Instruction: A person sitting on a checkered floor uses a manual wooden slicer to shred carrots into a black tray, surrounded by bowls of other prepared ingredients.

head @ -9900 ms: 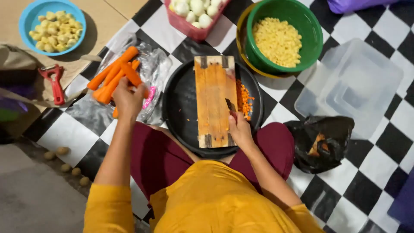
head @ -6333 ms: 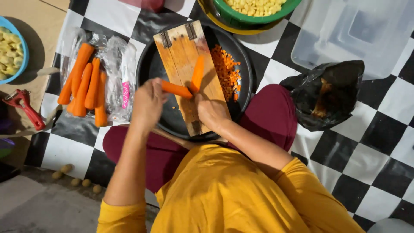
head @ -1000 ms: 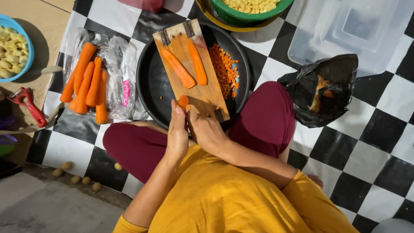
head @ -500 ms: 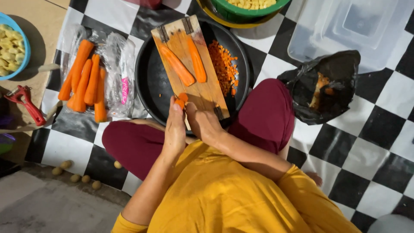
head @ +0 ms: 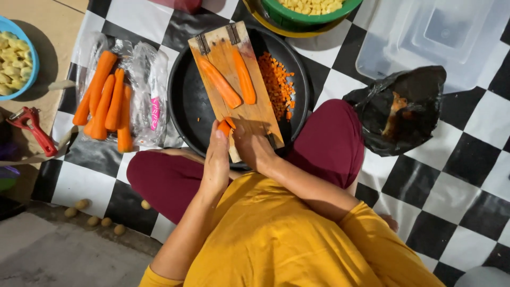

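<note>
Person in a yellow top and maroon trousers sits cross-legged on a black-and-white chequered floor mat [head: 467,175], bent over a round black pan [head: 186,106]. Long wooden cutting board [head: 252,114] lies across the pan, slightly tilted, metal hinges at its far end.

Left hand [head: 218,154] closed around a short orange carrot piece [head: 226,126], pinning it at the near end of the board. Right hand [head: 254,149] curled shut just beside it, gripping a dark-handled knife [head: 272,141]; blade mostly hidden, so its edge against the carrot cannot be made out.

Two long halved carrots [head: 232,79] lie side by side farther up the board. Heap of finely diced carrot [head: 276,85] sits in the pan just right of the board.

Left of the pan: bunch of whole peeled carrots [head: 106,101] on clear crumpled plastic bags [head: 146,85]. Red-handled peeler [head: 33,127] on the tan floor beyond them. Blue bowl of pale yellow chunks [head: 13,56] at far left. Green bowl of yellow kernels [head: 308,8] at the top edge. Clear plastic tub [head: 430,37] upper right, black plastic bag [head: 404,109] of scraps just below it, beside the right knee.
</note>
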